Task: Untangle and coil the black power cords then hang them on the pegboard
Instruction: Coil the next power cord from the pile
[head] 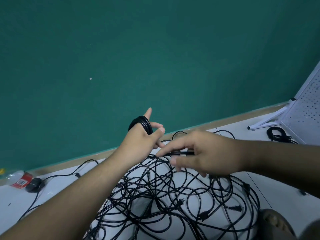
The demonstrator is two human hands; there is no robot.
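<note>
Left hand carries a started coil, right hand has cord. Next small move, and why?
Probably sweep the right hand over the left hand to lay one more loop on the coil. The coil hangs round the left hand's fingers, the right hand pinches the cord just beside it, and more of it seems to trail into the tangle below.

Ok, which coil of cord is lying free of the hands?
The small bundle on the floor beside the pegboard, far right; the other coil is looped around the left hand.
</note>
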